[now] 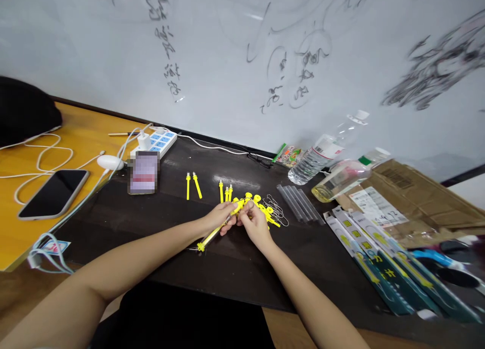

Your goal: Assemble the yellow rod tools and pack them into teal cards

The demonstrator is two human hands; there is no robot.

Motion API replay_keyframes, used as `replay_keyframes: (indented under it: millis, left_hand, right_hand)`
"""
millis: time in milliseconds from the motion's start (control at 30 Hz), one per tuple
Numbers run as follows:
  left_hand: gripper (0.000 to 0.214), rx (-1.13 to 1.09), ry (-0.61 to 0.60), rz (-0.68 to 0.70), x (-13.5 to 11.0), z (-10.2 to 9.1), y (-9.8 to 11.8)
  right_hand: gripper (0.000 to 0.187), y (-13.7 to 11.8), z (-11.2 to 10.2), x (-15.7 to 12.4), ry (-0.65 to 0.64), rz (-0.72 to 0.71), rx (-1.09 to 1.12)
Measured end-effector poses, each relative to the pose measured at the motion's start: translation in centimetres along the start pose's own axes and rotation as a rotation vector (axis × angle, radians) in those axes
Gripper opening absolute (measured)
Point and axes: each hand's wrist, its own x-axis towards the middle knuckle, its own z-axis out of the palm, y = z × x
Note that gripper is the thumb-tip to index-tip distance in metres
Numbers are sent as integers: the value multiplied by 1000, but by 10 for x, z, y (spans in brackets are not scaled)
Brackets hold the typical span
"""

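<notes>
My left hand point(224, 216) is closed around a spring scale point(212, 236), a slim clear tube with yellow ends, slanting down to the left. At its upper end, my right hand point(253, 220) pinches with thumb and fingers; what lies between them is too small to make out. Just beyond both hands is a pile of small yellow plastic parts point(268, 216), partly hidden by the fingers. Thin metal hooks point(278, 211) lie beside the pile. Several yellow rods with metal tips point(221, 191) lie behind my left hand, and two more yellow rods point(188, 186) are farther left.
Clear tubes point(297, 203) lie right of the pile, near packaged spring scales point(375, 260) and a cardboard package point(420, 202). Behind stand a water bottle point(316, 158) and another bottle point(339, 182). Leftward are a phone point(55, 193), a power strip point(161, 142) and loose cables.
</notes>
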Motion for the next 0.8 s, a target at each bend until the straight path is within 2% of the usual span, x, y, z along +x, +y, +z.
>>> replay_keyframes:
  millis: [300,567,800]
  left_hand:
    - [34,-59,3,-23,-4,5,1]
    - [34,-17,42,67,-1,4,-5]
    - [32,-113,-1,-20,-9,7,1]
  right_hand:
    - [12,-2,-4,-4,60,-39,-256]
    - [15,-6,-3,-4,48,-74,-217]
    - [17,-4,-2,-4,40,-95,-247]
